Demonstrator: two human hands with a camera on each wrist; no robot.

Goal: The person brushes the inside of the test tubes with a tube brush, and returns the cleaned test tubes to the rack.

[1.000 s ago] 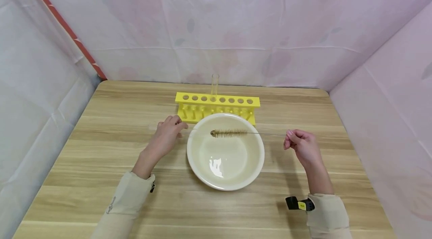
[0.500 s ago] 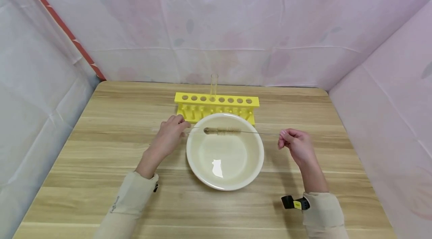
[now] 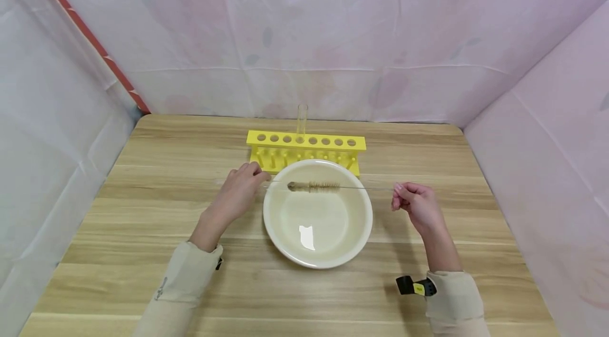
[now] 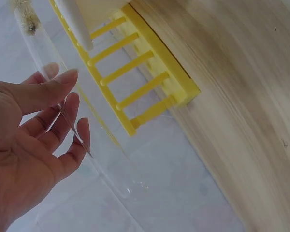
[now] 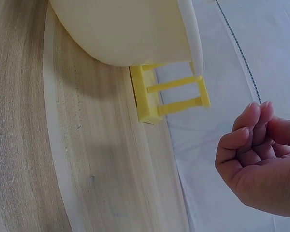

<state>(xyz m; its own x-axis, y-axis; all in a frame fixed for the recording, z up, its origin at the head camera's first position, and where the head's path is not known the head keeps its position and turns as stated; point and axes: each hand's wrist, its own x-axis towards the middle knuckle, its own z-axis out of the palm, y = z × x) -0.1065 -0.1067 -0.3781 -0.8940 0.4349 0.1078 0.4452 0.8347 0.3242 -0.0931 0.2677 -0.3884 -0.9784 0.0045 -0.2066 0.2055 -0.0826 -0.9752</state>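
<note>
My left hand point(image 3: 233, 194) holds a clear glass test tube point(image 4: 113, 157) lying nearly level, its mouth end over the basin. Thumb and fingers lie on opposite sides of the glass in the left wrist view, where the rounded end points away. A test tube brush point(image 3: 324, 187) with tan bristles has its front part inside the tube; the bristles behind it stand free. My right hand point(image 3: 421, 205) pinches the far end of the brush's twisted wire handle point(image 5: 240, 52) between thumb and fingertips. Beneath the brush stands a cream basin point(image 3: 270, 228).
A yellow test tube rack point(image 3: 280, 140) stands behind the basin, partly hidden by it. Another clear test tube point(image 3: 302, 121) is upright in one of its holes. Patterned cloth walls point(image 3: 333, 35) enclose the wooden table point(image 3: 142, 220) at the back and sides.
My right hand has moved left with the brush, and the brush's front bristles have entered the tube and lie flattened. My left hand has shifted slightly right.
</note>
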